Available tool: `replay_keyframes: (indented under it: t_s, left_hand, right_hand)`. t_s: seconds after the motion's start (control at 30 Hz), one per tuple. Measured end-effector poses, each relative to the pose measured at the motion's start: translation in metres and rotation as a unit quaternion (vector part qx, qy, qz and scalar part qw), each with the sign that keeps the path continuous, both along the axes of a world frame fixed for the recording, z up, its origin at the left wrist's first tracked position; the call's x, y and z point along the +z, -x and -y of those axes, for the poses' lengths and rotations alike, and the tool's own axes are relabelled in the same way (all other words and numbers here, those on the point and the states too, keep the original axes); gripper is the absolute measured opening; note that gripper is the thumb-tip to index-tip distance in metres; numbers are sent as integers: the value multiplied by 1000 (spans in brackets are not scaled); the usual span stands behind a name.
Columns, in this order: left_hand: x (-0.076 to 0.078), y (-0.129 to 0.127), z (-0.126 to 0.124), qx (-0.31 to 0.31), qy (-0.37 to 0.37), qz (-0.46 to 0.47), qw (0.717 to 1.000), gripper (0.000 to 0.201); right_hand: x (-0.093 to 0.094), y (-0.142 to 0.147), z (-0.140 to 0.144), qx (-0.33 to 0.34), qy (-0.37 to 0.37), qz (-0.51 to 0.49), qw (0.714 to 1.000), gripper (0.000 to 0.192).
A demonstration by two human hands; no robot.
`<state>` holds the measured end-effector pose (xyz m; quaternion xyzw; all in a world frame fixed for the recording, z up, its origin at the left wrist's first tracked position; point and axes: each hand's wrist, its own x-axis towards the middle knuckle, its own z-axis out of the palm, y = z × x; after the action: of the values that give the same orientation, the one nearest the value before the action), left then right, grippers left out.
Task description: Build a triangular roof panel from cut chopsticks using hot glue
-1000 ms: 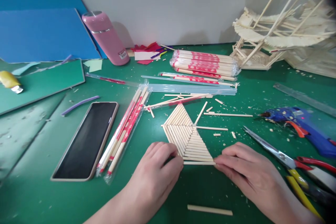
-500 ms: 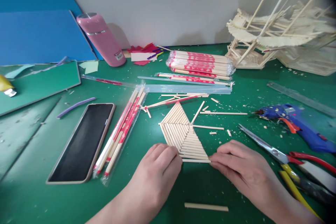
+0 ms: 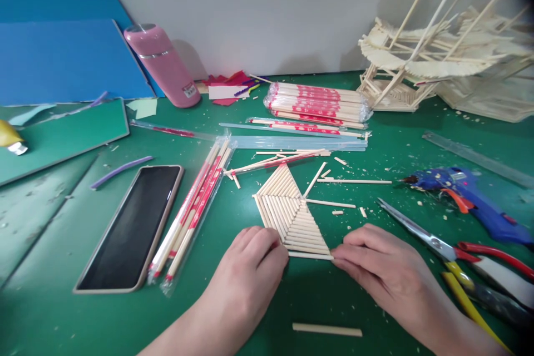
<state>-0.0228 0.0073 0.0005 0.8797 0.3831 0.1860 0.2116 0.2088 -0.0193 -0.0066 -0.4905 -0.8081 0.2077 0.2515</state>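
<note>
A fan-like panel of wooden sticks (image 3: pixel 287 208) lies flat on the green table, with bare spokes sticking out to its right. Along its near edge runs a single wooden stick (image 3: pixel 311 255), a narrow gap showing at its left part. My left hand (image 3: pixel 252 278) is closed at this stick's left end, fingertips curled and partly hidden. At the opposite end, my right hand (image 3: pixel 381 275) pinches the tip between thumb and fingers. Closer to me lies a loose cut stick (image 3: pixel 327 330).
To the right are a blue glue gun (image 3: pixel 467 189), scissors (image 3: pixel 434 245) and yellow-handled pliers (image 3: pixel 471 295). A phone (image 3: pixel 131 228) and wrapped chopsticks (image 3: pixel 194 211) lie left. Behind stand a pink bottle (image 3: pixel 164 67), a chopstick bundle (image 3: pixel 317 103) and a stick-built model (image 3: pixel 434 61).
Almost nothing differs. Both hands stay at the two ends of the stick, and the view has shifted very slightly.
</note>
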Motion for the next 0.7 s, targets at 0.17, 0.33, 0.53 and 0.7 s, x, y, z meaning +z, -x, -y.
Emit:
replay_keyframes:
  t_s: [0.17,0.33,0.53,0.7]
  left_hand:
    - [0,0,1,-11,21,-33,999,20]
    - [-5,2,1,-28,33,-35,998,17]
    - [-7,4,2,-34,29,-33,998,17]
    - [-4,5,0,-21,19,-31,999,17]
  right_hand:
    - [0,1,0,-7,0,9,1000,13]
    - [1,1,0,-7,-1,11,1000,13]
    - [0,2,0,-13,-6,12,1000,13]
    - [0,3,0,-15,-11,7,1000,13]
